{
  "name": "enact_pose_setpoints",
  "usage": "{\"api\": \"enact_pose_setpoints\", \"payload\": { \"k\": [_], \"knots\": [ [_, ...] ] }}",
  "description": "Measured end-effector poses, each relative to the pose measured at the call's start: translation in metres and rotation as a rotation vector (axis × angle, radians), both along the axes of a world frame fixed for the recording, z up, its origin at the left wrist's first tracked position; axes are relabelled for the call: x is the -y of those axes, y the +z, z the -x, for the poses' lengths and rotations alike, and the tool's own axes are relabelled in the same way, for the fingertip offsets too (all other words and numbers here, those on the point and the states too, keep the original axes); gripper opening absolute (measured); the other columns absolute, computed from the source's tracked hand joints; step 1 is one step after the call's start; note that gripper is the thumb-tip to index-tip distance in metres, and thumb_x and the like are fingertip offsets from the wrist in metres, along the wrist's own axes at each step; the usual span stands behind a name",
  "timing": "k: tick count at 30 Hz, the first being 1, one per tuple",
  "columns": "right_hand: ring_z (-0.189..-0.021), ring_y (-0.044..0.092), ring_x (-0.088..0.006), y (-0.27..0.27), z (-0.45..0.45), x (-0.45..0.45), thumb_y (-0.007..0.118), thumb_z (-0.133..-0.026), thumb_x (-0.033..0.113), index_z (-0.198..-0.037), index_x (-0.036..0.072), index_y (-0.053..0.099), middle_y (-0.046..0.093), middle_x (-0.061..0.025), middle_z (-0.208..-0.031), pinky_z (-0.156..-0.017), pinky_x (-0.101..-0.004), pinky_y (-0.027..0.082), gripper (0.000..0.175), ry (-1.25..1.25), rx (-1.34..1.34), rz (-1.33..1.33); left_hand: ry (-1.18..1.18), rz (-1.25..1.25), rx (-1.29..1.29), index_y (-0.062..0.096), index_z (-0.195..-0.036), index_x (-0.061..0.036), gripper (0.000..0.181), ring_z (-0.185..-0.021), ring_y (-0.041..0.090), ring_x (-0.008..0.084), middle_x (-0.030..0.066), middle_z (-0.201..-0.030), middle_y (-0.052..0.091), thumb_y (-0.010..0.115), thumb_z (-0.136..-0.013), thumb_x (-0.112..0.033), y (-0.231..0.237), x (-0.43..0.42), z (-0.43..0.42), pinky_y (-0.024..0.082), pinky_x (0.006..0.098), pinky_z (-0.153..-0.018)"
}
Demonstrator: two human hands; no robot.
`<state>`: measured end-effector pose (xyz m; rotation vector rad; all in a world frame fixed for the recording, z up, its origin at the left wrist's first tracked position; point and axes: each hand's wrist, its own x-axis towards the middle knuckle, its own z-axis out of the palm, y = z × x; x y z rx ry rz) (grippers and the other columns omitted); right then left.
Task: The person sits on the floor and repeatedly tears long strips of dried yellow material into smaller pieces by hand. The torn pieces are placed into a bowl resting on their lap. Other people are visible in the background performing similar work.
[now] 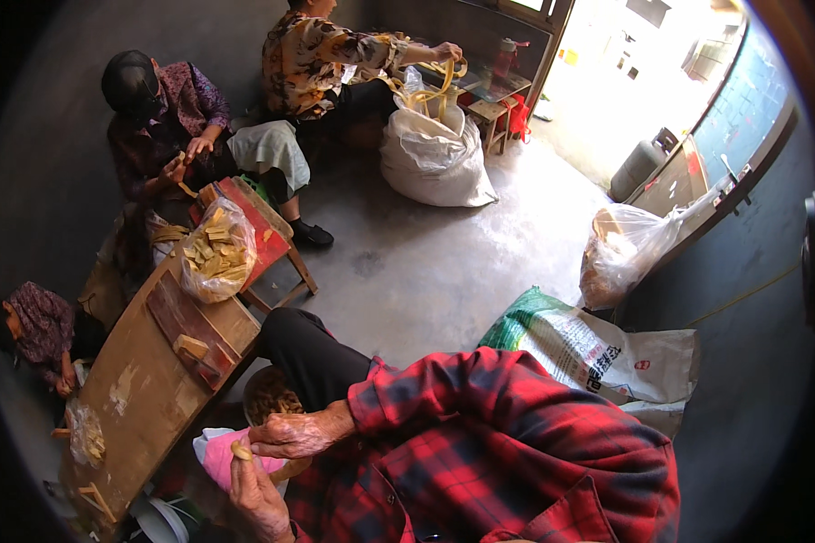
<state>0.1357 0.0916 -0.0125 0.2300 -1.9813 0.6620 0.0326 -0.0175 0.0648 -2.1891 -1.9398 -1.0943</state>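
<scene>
Low in the view, my left hand (255, 492) has its fingertips pointing up, with a small folded yellowish strip (242, 450) pinched at them. Coming in from the right, my right hand (302, 434) has its fingers bent against that same piece. What looks like a tail of the strip (292, 468) shows below my right hand. Behind both hands is a pink and white cloth (221, 456), partly covered by them. A round basin (246, 394) of small brown pieces sits just beyond my right hand, near my dark trouser leg.
A wooden bench (170, 366) carries a dark board with a wooden block (191, 347). A plastic bag of yellowish pieces (219, 251) is by a red stool (272, 237). Three people work nearby, one pulling strips from a white sack (435, 159). A printed sack (584, 346) lies right.
</scene>
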Motion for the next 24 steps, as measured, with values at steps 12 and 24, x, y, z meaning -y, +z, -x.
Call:
{"api": "enact_pose_setpoints", "payload": {
  "k": [12, 24],
  "knots": [
    [-0.055, 0.041, -0.0144, -0.013, -0.003, 0.008, 0.045, -0.091, 0.03, -0.08, -0.004, 0.048, 0.043, -0.006, -0.06, -0.049, -0.0312, 0.034, 0.036, 0.357, 0.274, 0.674, -0.055, 0.215, -0.03, 0.055, -0.097, 0.01, 0.019, -0.086, 0.058, 0.0362, 0.0229, -0.095, 0.058, 0.051, -0.079, 0.004, -0.01, -0.001, 0.004, 0.048, 0.0395, -0.071],
    [-0.052, 0.034, -0.0148, 0.013, -0.013, 0.009, 0.032, -0.095, 0.036, -0.078, 0.001, 0.046, 0.034, -0.0043, -0.056, -0.048, -0.0326, 0.032, 0.042, 0.248, 0.434, 1.011, 0.012, -0.124, -0.216, 0.06, -0.097, 0.0014, 0.017, -0.088, 0.057, 0.035, 0.0195, -0.098, 0.057, 0.056, -0.082, -0.007, -0.02, 0.007, 0.002, 0.047, 0.0389, -0.075]
  ]
}}
